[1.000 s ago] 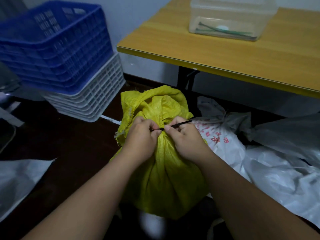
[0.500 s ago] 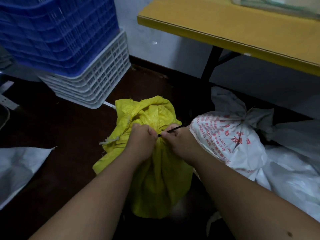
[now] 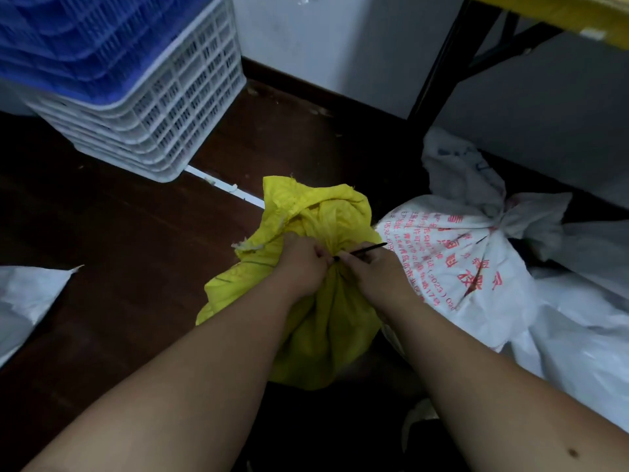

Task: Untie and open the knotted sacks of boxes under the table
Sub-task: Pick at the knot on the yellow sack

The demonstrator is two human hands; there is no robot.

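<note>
Dark wooden floor (image 3: 119,233) fills the view, meeting a pale wall (image 3: 323,46) at twelve o'clock. At centre stands a yellow sack (image 3: 323,321), its neck bunched and bound by a black tie (image 3: 366,249) whose free end points toward two o'clock. At the neck, the left hand (image 3: 301,267) has its grip clenched on the gathered fabric just beside the tie, while the right hand (image 3: 374,270) pinches the tie at its knot. Touching the yellow sack at three o'clock lies a white sack (image 3: 476,267) with red print, its neck also knotted. Stacked crates, blue (image 3: 85,39) over white (image 3: 163,114), sit at ten o'clock. A yellow worktop (image 3: 578,15) edge shows at one o'clock above a black leg (image 3: 442,63), with more white sacking (image 3: 578,335) at four o'clock and another piece (image 3: 27,301) at nine o'clock.
</note>
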